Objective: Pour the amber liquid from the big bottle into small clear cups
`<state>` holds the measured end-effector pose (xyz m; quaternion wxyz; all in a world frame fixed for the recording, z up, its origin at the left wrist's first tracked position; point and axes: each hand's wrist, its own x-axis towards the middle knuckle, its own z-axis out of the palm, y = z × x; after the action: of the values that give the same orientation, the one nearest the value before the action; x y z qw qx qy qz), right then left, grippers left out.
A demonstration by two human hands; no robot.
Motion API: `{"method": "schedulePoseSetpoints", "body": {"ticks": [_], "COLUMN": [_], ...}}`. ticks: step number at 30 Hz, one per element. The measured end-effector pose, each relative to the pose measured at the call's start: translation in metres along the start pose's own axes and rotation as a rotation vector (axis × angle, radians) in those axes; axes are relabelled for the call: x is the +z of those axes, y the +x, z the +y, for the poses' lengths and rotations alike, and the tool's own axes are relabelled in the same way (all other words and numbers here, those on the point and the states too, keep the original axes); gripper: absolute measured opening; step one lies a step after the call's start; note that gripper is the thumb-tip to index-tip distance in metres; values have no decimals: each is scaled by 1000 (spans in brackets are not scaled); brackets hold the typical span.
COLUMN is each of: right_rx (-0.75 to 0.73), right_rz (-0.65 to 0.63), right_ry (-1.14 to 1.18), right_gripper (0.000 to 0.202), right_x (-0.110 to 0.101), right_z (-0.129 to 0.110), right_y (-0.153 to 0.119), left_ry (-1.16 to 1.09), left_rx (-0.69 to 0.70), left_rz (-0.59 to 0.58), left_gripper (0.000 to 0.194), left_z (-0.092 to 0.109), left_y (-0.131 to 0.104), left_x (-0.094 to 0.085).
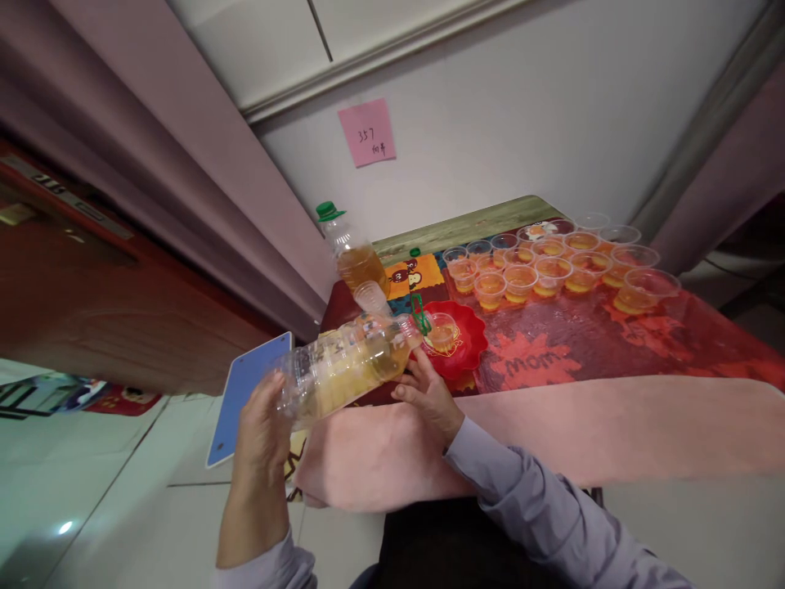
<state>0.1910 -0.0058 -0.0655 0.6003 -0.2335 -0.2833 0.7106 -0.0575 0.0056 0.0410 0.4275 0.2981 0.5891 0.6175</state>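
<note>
My left hand [263, 417] is wrapped round the base end of a transparent plastic bottle [343, 364] with pale yellow liquid in it. The bottle lies tilted, its neck to the right over a red scalloped bowl [469, 335]. Inside the bowl stands a transparent plastic cup [442, 334] with some liquid. The fingers of my right hand [429, 397] support the bottle from below near its neck; their tips are partly hidden. A green loop handle [419, 313] shows at the neck.
Several transparent cups [521, 278] with yellow liquid stand in rows on the patterned tablecloth [527, 360]. Behind my bottle are a green-capped bottle [361, 266] and a transparent cup stack [371, 296]. A green cap [415, 252] lies farther back. A blue board [245, 384] is at the left.
</note>
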Motion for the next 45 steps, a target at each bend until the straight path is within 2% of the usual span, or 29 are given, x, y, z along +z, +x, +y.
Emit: {"method": "schedulePoseSetpoints", "body": {"ticks": [4,8,13,18,21,24,26,28,30,32,34,38,41,45], "right_rx": [-49,-55,29,93,57,-47,-167,-325,-481,-556,-527,-260,-149,-160], "right_rz": [8,-19,-84,-256,-301,-190,-84,26,129,176,173,180,191,208], "right_ry": [-5,57,105,-34,-221,-419,-588,-807,-1079,-1348,-1566,-1825,-1893,-1915], "right_gripper": [111,98,74,58,53,40,33,27,25,29,43,76,79,70], "right_x": [0,0,-4,-8,-7,-8,-13,-22,-33,-42,-49,-54,-52,-50], "right_z": [-2,-4,-3,9,17,6,-18,-52,-87,-114,-128,-125,-117,-114], "right_y": [0,0,-3,-5,-10,-18,-20,-16,-6,7,21,38,43,46], "left_ry": [-130,-303,-501,-672,-713,-699,-707,-741,-768,-760,-728,-679,-660,-620], "left_rx": [-92,-87,-200,-203,-218,-231,-236,-255,-271,-270,-261,-228,-225,-236], "left_rz": [56,103,-34,-129,-200,-246,-262,-278,-278,-263,-257,-280,-266,-258], "left_gripper": [32,24,39,56,61,64,67,68,68,68,69,70,68,68], "left_z": [-22,-53,-89,-114,-118,-116,-115,-115,-115,-115,-113,-108,-106,-106], "left_y": [1,4,5,4,3,2,2,2,4,5,5,5,5,7], "left_x": [1,-1,-5,-5,-3,-4,-5,-6,-7,-6,-5,0,1,2]}}
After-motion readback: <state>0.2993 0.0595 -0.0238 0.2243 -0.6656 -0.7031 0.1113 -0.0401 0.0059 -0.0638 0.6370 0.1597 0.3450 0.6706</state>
